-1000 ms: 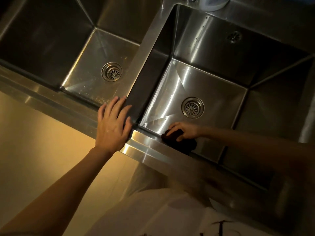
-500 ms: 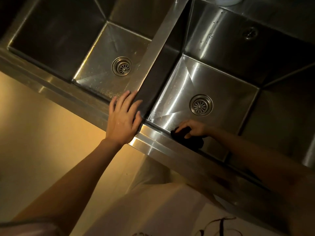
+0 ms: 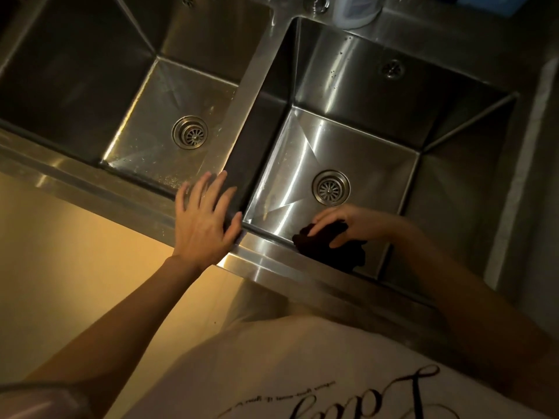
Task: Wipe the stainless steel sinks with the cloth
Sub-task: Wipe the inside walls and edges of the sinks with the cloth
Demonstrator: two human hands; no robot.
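Note:
Two deep stainless steel sinks sit side by side: the left sink (image 3: 142,95) and the right sink (image 3: 348,140), each with a round drain in its floor. My right hand (image 3: 348,222) is down in the right sink, pressing a dark bunched cloth (image 3: 329,249) against the floor at the near wall, just below the drain (image 3: 331,187). My left hand (image 3: 205,219) lies flat with fingers spread on the front rim, where the divider (image 3: 242,110) between the sinks meets it. Part of the cloth is hidden behind the front rim.
A pale plastic container (image 3: 357,10) stands on the back ledge behind the right sink, beside a tap base (image 3: 316,3). An overflow hole (image 3: 391,68) is in the right sink's back wall. The front rim (image 3: 90,182) runs diagonally; the floor below glows yellow.
My right hand has slid the cloth slightly right along the near edge of the right sink floor. My left hand stays on the rim. The camera view has shifted.

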